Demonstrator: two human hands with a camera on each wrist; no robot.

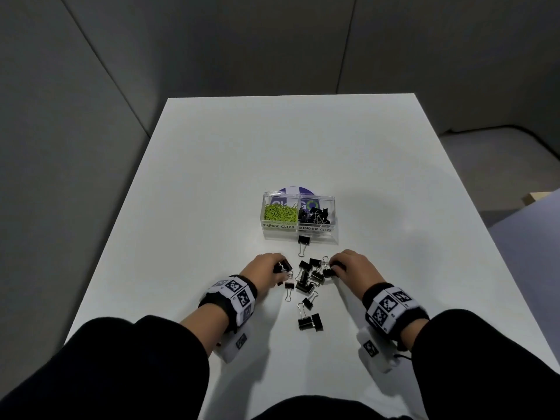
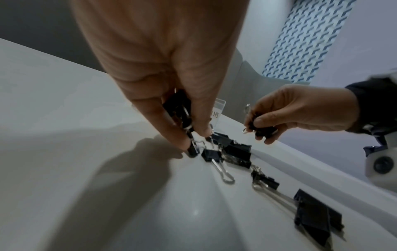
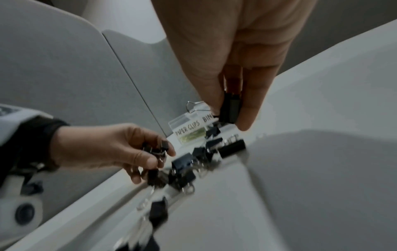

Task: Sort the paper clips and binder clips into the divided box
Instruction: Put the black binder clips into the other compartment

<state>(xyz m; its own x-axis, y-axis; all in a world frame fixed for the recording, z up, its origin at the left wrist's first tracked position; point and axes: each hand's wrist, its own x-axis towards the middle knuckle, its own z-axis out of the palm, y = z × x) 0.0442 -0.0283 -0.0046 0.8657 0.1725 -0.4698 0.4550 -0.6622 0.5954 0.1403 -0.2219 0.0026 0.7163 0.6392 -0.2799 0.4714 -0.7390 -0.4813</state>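
Observation:
A clear divided box sits mid-table, with green paper clips in its left half and black binder clips in its right half. Several loose black binder clips lie in a pile between my hands. My left hand grips black binder clips at the pile's left edge, fingertips down on another clip. My right hand pinches a black binder clip just above the pile's right edge. One binder clip lies right against the box front.
The white table has bare surface on both sides and behind the box. A purple round label lies under the box's far side. Two more binder clips lie nearer to me. Grey partition walls surround the table.

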